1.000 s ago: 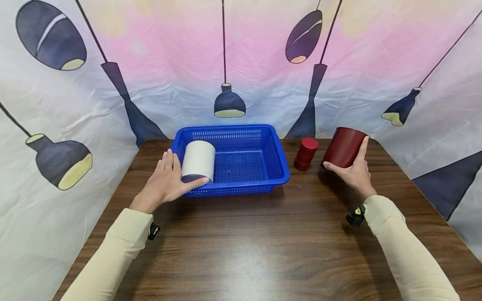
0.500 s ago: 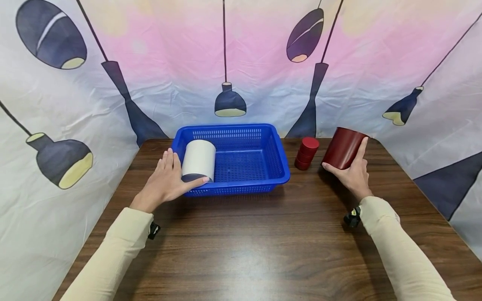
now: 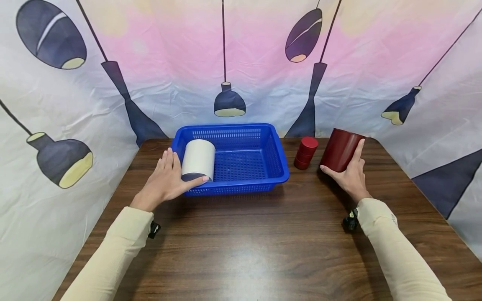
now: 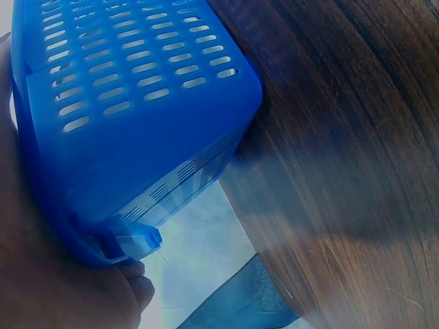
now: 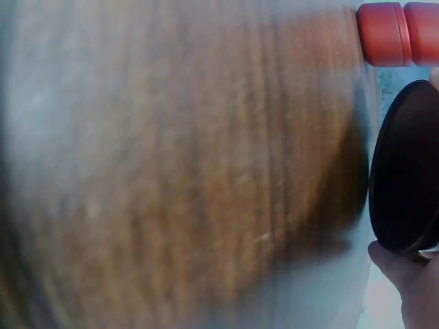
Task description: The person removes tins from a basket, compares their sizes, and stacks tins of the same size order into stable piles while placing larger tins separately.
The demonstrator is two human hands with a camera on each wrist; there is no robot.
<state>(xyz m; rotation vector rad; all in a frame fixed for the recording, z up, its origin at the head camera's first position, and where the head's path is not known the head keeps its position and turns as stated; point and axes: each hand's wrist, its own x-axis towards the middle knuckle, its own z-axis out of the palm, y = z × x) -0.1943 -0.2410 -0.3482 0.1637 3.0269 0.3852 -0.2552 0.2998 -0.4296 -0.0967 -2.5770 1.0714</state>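
Note:
My right hand grips a large dark red cylinder at the back right, tilted, with fingers and thumb spread to either side. In the right wrist view, a dark round end of the cylinder faces the table. My left hand rests over the near left corner of a blue slotted plastic basket; its fingers look straight, its thumb lying along the near rim. Inside the basket's left part lies a white cylinder with a dark near end. The left wrist view shows the basket's slotted outer wall.
A small ridged red cylinder stands between the basket and the dark red cylinder. All sit toward the back of a brown wooden table. Printed fabric with lamp shapes hangs behind and beside the table.
My right hand and the dark red cylinder have shifted slightly left and nearer to me. The left hand, the basket and the small red cylinder stay where they were.

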